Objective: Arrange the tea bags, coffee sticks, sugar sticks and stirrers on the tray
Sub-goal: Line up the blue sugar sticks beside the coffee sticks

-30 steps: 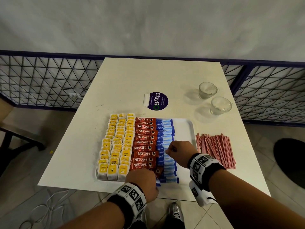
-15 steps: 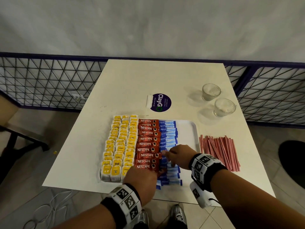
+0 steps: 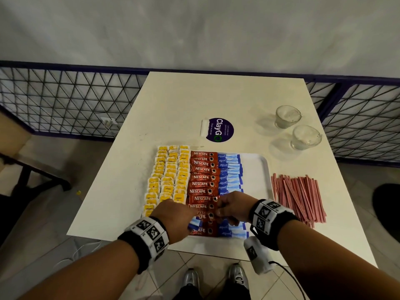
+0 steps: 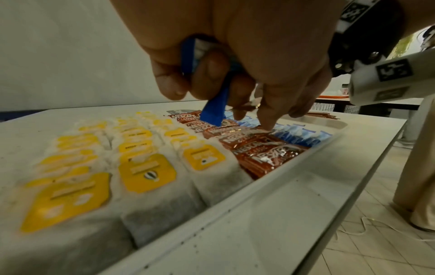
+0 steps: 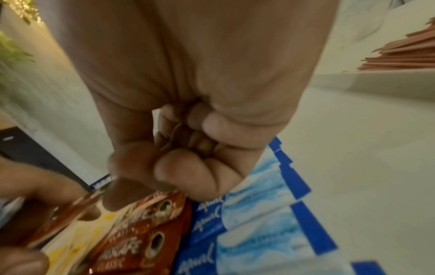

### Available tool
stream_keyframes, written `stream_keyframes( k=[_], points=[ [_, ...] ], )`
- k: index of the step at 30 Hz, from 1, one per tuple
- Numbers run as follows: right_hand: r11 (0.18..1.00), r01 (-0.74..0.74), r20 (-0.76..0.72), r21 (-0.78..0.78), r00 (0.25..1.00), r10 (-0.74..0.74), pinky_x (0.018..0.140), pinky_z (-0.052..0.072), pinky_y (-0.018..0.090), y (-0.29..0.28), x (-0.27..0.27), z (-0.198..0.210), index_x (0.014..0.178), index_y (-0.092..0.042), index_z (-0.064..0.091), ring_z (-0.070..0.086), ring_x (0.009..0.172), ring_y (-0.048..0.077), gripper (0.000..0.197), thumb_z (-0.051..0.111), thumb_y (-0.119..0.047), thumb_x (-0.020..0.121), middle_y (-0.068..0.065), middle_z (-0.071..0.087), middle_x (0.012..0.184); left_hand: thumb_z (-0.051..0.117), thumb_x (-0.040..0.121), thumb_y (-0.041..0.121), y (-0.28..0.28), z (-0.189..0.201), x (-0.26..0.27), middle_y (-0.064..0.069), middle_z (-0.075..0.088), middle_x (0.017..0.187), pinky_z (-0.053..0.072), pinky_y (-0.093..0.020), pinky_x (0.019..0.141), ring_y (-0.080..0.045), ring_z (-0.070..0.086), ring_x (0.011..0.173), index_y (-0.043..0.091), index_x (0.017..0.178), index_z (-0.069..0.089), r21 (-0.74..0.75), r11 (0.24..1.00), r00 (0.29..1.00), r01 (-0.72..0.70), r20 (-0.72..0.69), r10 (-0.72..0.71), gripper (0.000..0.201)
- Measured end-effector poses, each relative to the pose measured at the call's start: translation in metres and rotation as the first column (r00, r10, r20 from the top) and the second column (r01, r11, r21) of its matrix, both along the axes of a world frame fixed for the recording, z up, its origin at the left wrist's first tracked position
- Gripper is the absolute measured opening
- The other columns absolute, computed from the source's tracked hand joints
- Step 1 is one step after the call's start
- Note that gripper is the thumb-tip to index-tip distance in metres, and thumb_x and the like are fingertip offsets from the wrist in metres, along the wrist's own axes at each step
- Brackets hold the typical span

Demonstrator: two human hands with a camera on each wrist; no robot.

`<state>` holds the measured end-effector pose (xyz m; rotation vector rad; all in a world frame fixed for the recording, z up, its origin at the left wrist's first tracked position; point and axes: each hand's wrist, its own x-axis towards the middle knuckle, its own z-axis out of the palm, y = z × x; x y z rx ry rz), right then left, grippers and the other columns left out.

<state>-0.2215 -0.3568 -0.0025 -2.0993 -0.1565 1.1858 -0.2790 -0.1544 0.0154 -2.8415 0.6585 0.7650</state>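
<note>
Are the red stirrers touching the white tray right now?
Apart. The head view shows a strip of bare table between the stirrers and the tray rim.

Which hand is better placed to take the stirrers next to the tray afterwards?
Probably the right hand: the stirrers lie on its side of the tray, and the left hand holds blue sugar sticks.

Head view looks steeply down at bench (image 3: 194,105) from above. Wrist views sit low, close over tray (image 4: 259,188); all share coffee sticks (image 5: 150,247).
</note>
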Motion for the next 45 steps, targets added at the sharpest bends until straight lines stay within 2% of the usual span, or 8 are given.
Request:
stream_keyframes(
  k=[4, 10, 17, 21, 28, 32, 40, 45],
  points=[
    [0.988, -0.054, 0.079, -0.142, 0.995, 0.065, 0.041, 0.039, 0.013, 0.007, -0.007, -0.005, 0.073, -0.023, 0.058, 0.047, 0.035, -0.002, 0.018, 0.061, -0.025, 0.09, -0.013, 0.057, 0.042, 0.05, 0.093, 0.041, 0.003, -0.007, 0.004, -0.005, 0.065, 0.111, 0.045, -0.037, 0.085, -0.031, 0.061, 0.098, 0.022, 0.112, 0.055, 0.029, 0.999, 0.999, 0.025, -0.042, -0.024, 0.027],
    [0.947, -0.091, 0.131, -0.308, 0.982, 0.137, 0.078, 0.048, 0.026, 0.016, -0.011, -0.009, 0.106, -0.014, 0.067, 0.061, 0.091, 0.015, 0.026, 0.062, -0.032, 0.088, 0.001, 0.067, 0.101, 0.049, 0.093, 0.042, 0.003, -0.013, 0.004, -0.004, 0.066, 0.107, 0.047, -0.038, 0.086, -0.029, 0.062, 0.095, 0.022, 0.11, 0.055, 0.012, 0.999, 0.999, 0.03, -0.041, -0.03, 0.027],
    [0.886, -0.191, 0.162, -0.423, 0.946, 0.281, 0.09, 0.051, 0.032, 0.021, -0.014, -0.009, 0.11, -0.01, 0.064, 0.06, 0.101, 0.02, 0.033, 0.055, -0.035, 0.091, 0.006, 0.066, 0.109, 0.049, 0.093, 0.043, 0.006, -0.012, 0.002, -0.004, 0.065, 0.111, 0.044, -0.037, 0.084, -0.03, 0.06, 0.098, 0.023, 0.115, 0.054, -0.014, 1.0, 1.0, 0.021, -0.014, -0.021, 0.03],
    [0.966, 0.027, 0.198, -0.257, 0.98, 0.025, 0.065, 0.045, 0.021, 0.014, -0.009, 0.0, 0.089, -0.017, 0.067, 0.06, 0.077, 0.009, 0.027, 0.06, -0.043, 0.088, -0.004, 0.066, 0.084, 0.051, 0.091, 0.037, 0.008, -0.003, 0.005, -0.003, 0.065, 0.103, 0.04, -0.03, 0.071, -0.028, 0.061, 0.092, 0.022, 0.107, 0.055, -0.176, 0.977, 0.993, -0.121, -0.028, 0.118, 0.023],
    [0.948, 0.165, 0.206, 0.271, 0.952, -0.225, 0.055, 0.042, 0.024, 0.02, -0.001, 0.031, 0.081, -0.021, 0.066, 0.05, 0.05, 0.005, 0.012, 0.061, -0.026, 0.091, -0.01, 0.057, 0.055, 0.057, 0.092, 0.027, -0.005, 0.018, 0.028, 0.003, 0.057, 0.078, 0.036, -0.025, 0.056, -0.016, 0.054, 0.067, 0.019, 0.095, 0.057, -0.52, 0.774, 0.929, -0.361, -0.125, 0.349, 0.009],
    [0.832, 0.308, 0.009, 0.462, 0.936, -0.351, 0.047, 0.031, 0.025, 0.014, 0.004, 0.037, 0.081, -0.015, 0.066, 0.038, 0.047, 0.013, 0.013, 0.059, -0.01, 0.091, 0.015, 0.052, 0.066, 0.057, 0.093, 0.026, -0.016, 0.029, 0.041, -0.005, 0.065, 0.091, 0.038, -0.027, 0.062, -0.019, 0.055, 0.072, 0.015, 0.104, 0.06, -0.545, 0.773, 0.937, -0.326, -0.08, 0.34, 0.016],
    [0.838, 0.307, 0.08, 0.451, 0.921, -0.381, 0.045, 0.031, 0.02, -0.004, 0.021, 0.038, 0.074, -0.015, 0.064, 0.039, 0.041, 0.006, 0.02, 0.056, -0.004, 0.089, 0.01, 0.056, 0.066, 0.062, 0.09, 0.033, -0.032, 0.04, 0.058, 0.001, 0.067, 0.095, 0.049, -0.03, 0.071, -0.017, 0.062, 0.081, 0.019, 0.114, 0.062, -0.589, 0.745, 0.945, -0.313, -0.114, 0.307, 0.028],
    [0.775, 0.459, 0.081, 0.434, 0.837, -0.541, 0.045, 0.029, 0.024, -0.018, 0.036, 0.03, 0.077, -0.014, 0.067, 0.035, 0.049, 0.015, 0.016, 0.058, -0.007, 0.088, 0.003, 0.059, 0.063, 0.066, 0.087, 0.04, -0.023, 0.038, 0.068, -0.005, 0.065, 0.081, 0.051, -0.039, 0.075, -0.022, 0.059, 0.073, 0.015, 0.091, 0.065, -0.68, 0.529, 0.84, -0.507, -0.254, 0.48, 0.024]
  ],
)
